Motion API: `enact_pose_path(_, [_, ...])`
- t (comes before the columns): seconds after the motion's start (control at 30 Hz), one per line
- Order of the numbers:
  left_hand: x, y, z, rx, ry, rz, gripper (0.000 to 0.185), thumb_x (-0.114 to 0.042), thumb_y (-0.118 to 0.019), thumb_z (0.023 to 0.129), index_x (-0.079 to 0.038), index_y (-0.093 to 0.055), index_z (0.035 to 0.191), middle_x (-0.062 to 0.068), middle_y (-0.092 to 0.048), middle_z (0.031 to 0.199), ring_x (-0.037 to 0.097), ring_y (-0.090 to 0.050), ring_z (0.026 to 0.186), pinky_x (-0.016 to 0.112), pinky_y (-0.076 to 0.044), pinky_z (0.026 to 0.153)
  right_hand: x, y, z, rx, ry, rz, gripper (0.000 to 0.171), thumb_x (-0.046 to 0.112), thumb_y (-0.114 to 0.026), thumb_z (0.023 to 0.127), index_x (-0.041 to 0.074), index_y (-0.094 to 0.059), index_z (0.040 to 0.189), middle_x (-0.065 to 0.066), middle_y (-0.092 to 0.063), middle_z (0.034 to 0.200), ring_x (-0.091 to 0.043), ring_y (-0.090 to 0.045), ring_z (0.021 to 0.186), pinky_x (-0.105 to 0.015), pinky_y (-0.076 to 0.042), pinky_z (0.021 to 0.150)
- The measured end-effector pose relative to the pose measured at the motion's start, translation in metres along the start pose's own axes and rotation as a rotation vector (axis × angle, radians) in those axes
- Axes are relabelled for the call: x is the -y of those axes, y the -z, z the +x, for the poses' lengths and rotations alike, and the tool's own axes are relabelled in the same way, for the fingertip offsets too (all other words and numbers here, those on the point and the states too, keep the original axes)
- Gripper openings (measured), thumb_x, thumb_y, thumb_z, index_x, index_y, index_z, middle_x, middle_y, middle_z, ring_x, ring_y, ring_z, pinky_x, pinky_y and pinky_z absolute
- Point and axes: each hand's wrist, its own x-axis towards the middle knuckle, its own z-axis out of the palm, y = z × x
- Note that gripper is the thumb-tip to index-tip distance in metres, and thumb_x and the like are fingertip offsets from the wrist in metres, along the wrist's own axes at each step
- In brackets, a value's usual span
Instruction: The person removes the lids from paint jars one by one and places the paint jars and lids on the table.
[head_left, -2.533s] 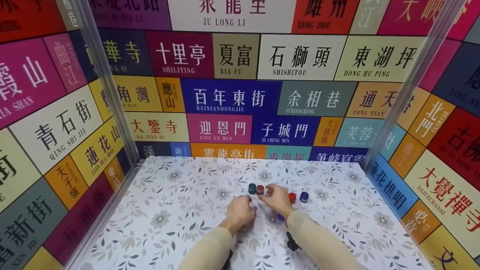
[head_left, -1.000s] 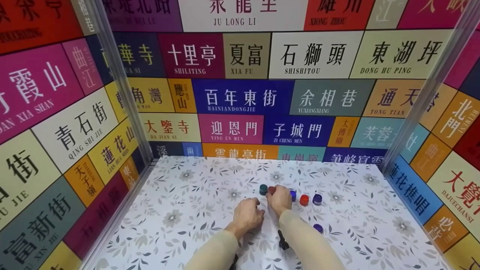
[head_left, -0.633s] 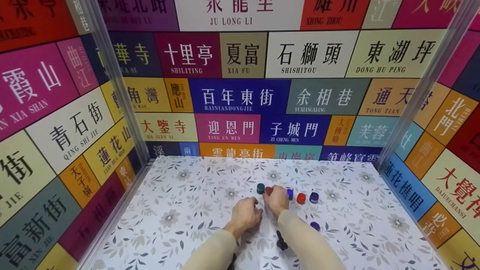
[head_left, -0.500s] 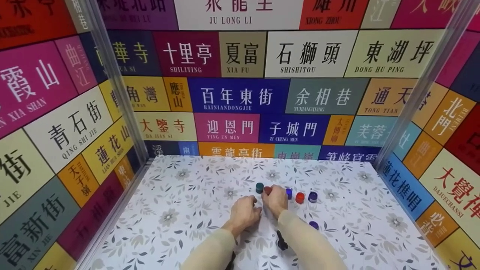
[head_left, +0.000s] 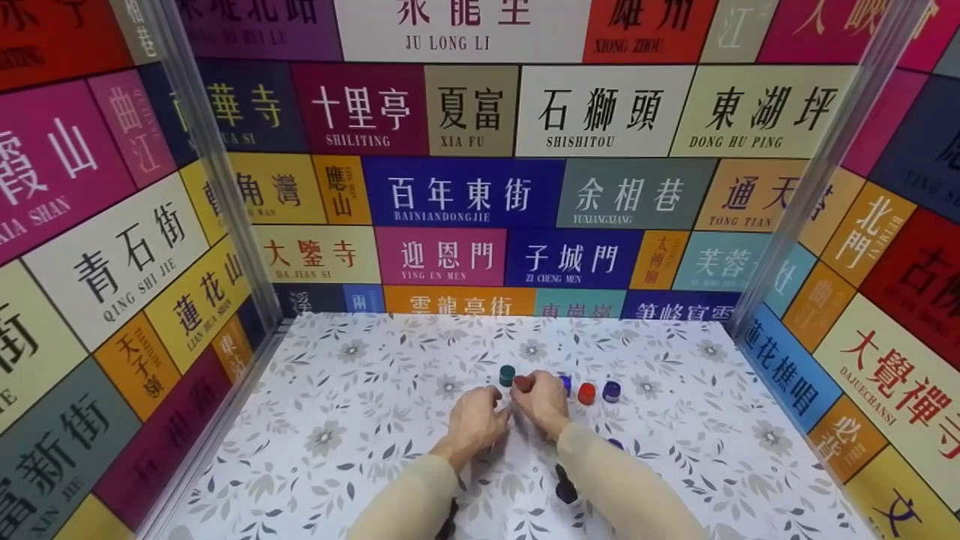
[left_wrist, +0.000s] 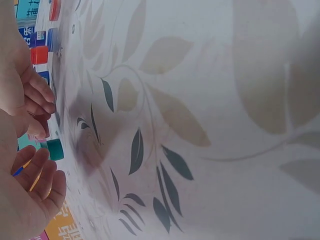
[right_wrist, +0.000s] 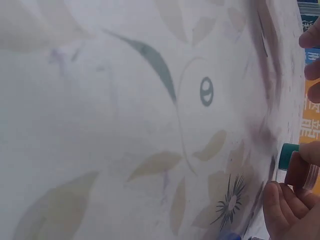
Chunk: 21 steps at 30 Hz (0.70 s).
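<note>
My right hand (head_left: 541,403) pinches a small jar with a red-brown lid (right_wrist: 298,169) between thumb and fingers, close over the table. In the head view my fingers cover most of that jar. Directly left of it stands a similar jar with a teal lid (head_left: 507,376), upright on the table. My left hand (head_left: 475,421) is just in front of the teal jar, its fingers loosely bent and holding nothing. Both hands are close together, as the left wrist view also shows, with the teal lid (left_wrist: 55,149) beyond the left fingertips.
Right of my right hand stand a blue jar (head_left: 565,385), a red jar (head_left: 586,393) and a dark purple jar (head_left: 612,391). Another purple one (head_left: 615,444) is partly behind my right sleeve. A black object (head_left: 565,484) lies by that forearm. Printed panels (head_left: 450,191) wall in the flower-patterned table (head_left: 360,397).
My right fingers have closed further over the red-brown jar, which showed more 2.5 s ago. The blue jar beside that hand has come into view. The head view has swung slightly.
</note>
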Motion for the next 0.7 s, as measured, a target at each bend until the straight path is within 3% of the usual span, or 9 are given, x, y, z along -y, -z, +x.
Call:
enact_pose_path(0.27, [-0.006,0.006,0.0,-0.006,-0.022,0.008,0.023,-0.026,-0.081,0.098,-0.006,-0.08,0.11,0.008,-0.08,0.098,0.028,-0.076,0.09,0.046,-0.063,0.084,-0.004,0.015,-0.003,0.058,-0.04,0.005,0.022,0.029,-0.088,0.091,0.011,-0.079,0.101,-0.007,-0.082,0.097,-0.025,-0.075,0.092,-0.046,-0.062,0.089])
enact_pose_path(0.5, [-0.012,0.009,0.0,-0.051,-0.109,0.017,0.023,-0.028,-0.08,0.097,-0.007,-0.079,0.106,0.007,-0.079,0.094,0.028,-0.075,0.086,0.043,-0.062,0.079,0.001,0.031,-0.003,0.068,0.006,0.062,0.02,0.027,-0.09,0.092,0.011,-0.081,0.103,-0.005,-0.083,0.095,-0.019,-0.075,0.088,-0.043,-0.063,0.086])
enact_pose_path(0.7, [-0.016,0.012,-0.003,-0.049,-0.144,-0.025,0.024,-0.028,-0.081,0.098,-0.006,-0.078,0.107,0.009,-0.08,0.096,0.029,-0.075,0.088,0.044,-0.062,0.081,-0.002,0.043,-0.005,0.042,0.043,0.114,0.021,0.023,-0.091,0.09,0.009,-0.083,0.103,-0.006,-0.086,0.094,-0.019,-0.078,0.087,-0.041,-0.065,0.085])
